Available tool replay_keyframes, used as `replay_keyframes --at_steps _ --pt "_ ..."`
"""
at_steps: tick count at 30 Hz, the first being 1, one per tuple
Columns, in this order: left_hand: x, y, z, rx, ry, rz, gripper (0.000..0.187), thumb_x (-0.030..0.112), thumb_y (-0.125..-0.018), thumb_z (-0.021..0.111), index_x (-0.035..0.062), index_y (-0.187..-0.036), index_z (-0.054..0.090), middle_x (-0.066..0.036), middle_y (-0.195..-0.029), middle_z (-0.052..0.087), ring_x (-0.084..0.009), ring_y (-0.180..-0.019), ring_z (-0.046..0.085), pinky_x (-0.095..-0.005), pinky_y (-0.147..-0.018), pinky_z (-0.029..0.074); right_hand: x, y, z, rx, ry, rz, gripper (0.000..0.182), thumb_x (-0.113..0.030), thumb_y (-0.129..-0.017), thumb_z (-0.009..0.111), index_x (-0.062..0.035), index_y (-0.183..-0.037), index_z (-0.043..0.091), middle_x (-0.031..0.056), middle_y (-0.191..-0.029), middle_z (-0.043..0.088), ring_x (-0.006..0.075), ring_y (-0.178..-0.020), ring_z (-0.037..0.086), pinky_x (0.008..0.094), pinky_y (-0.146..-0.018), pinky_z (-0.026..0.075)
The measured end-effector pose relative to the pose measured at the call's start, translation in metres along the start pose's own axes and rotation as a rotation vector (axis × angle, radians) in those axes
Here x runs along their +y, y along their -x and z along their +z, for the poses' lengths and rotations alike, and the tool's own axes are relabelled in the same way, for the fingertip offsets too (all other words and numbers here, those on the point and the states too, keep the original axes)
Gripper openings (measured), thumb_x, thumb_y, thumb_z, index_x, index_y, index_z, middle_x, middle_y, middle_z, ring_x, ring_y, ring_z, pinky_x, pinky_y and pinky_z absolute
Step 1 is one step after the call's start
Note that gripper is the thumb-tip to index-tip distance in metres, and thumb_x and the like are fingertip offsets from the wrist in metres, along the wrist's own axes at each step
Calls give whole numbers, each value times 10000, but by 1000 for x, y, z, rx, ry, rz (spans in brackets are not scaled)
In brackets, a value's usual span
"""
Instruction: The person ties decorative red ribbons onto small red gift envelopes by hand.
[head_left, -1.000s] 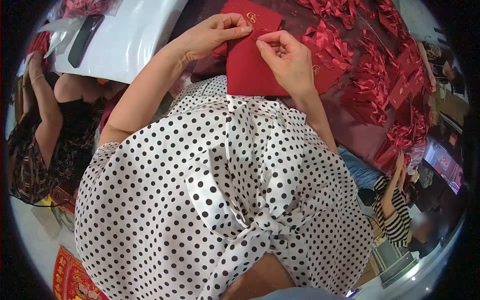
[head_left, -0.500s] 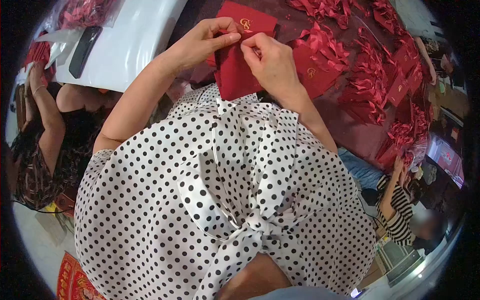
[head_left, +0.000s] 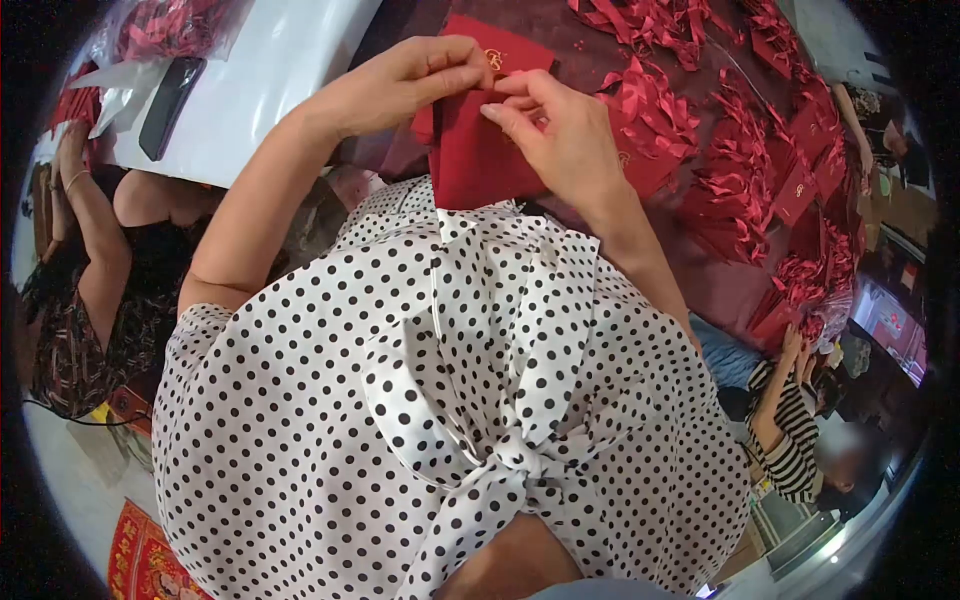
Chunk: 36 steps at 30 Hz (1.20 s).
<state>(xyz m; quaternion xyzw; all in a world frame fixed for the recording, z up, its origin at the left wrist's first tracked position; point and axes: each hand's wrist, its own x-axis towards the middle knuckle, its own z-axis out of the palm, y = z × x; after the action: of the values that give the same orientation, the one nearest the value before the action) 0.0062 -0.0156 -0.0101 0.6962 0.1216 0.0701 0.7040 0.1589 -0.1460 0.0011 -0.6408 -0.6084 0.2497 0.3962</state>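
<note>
A dark red packet (head_left: pixel 480 155), flat and fabric-like, lies in front of me close to my blouse. Behind its upper edge is a brighter red piece with a gold monogram (head_left: pixel 508 60). My left hand (head_left: pixel 435 78) is over the packet's upper left, with thumb and forefinger pinched together near the monogram. My right hand (head_left: pixel 575 135) comes in from the right, its fingers curled and the forefinger tip close to the left fingertips. Whatever the fingertips pinch is too small or hidden to make out.
Several red packets with ribbons (head_left: pixel 735 170) are heaped on the dark red tablecloth (head_left: pixel 700 270) to the right. A phone (head_left: pixel 170 108) lies on the white surface (head_left: pixel 270 90) at left, near a plastic bag of red items (head_left: pixel 175 30). Other people sit at both sides.
My right hand has shifted slightly right and down, its forefinger reaching out more toward the left fingertips. My left hand stays near the monogram, still pinched.
</note>
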Motion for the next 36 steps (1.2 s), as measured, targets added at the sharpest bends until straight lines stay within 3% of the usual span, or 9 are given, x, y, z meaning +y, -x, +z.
replay_keyframes --at_steps 5,9,16,21,22,29,33,35,36 --pt "30 -17 -27 -332 -578 -94 161 126 -859 542 -32 -865 571 -92 -825 558 -201 -818 503 -306 -741 400 -11 3 1 24 -11 -26 200 -137 -771 666 0 -879 568 146 -748 626 273 -671 634 342 -594 494" --pt "31 -29 -30 -524 -538 -9 172 152 -847 577 -20 -844 585 -41 -706 535 -111 -666 480 -256 -616 401 -18 7 -3 3 9 -2 225 -143 -753 700 -16 -907 597 98 -787 635 175 -671 628 268 -600 507" --pt "67 -20 -4 -453 -821 485 107 61 -734 571 -40 -720 539 -130 -832 491 -303 -881 478 -337 -781 395 -28 22 -14 18 22 -85 175 -125 -724 723 -24 -815 613 73 -786 566 161 -594 563 265 -550 457" --pt "102 7 -61 -76 -844 54 98 47 -776 599 -16 -816 536 -93 -951 511 -230 -929 526 -329 -820 423 -32 37 -25 52 -21 -100 144 -120 -720 697 -37 -796 607 99 -930 520 248 -702 536 326 -595 469" --pt "92 10 -82 -79 -1046 257 102 51 -799 596 -11 -829 521 -77 -927 504 -197 -903 522 -302 -797 424 -26 37 -27 58 42 -183 153 -129 -713 703 -40 -782 600 73 -850 565 244 -701 520 335 -596 461" --pt "-25 -4 -28 124 61 -24 261 252 -945 456 57 -1105 524 7 -949 577 -67 -892 527 -225 -813 424 -15 28 -26 70 38 -210 274 -237 -663 759 -41 -698 571 59 -693 574 252 -691 522 345 -643 447" --pt "-42 -21 19 161 301 158 431 355 -898 493 40 -1191 504 -37 -1139 553 -122 -1028 510 -286 -899 404 29 17 -13 5 -320 -137 131 -120 -754 691 -28 -749 598 38 -747 615 151 -746 564 284 -706 457" --pt "-50 -29 30 123 529 -78 389 354 -937 441 87 -1214 497 -11 -1038 529 -103 -984 479 -245 -852 392 39 9 -4 -82 -557 40 105 -96 -788 659 -19 -761 594 25 -756 612 106 -771 554 259 -725 454" --pt "-63 -33 32 190 130 92 352 318 -932 447 55 -1155 525 -32 -1041 511 -121 -969 486 -264 -846 400 48 6 0 -119 -543 -18 90 -60 -849 593 -14 -790 543 18 -802 557 95 -784 505 232 -725 417"
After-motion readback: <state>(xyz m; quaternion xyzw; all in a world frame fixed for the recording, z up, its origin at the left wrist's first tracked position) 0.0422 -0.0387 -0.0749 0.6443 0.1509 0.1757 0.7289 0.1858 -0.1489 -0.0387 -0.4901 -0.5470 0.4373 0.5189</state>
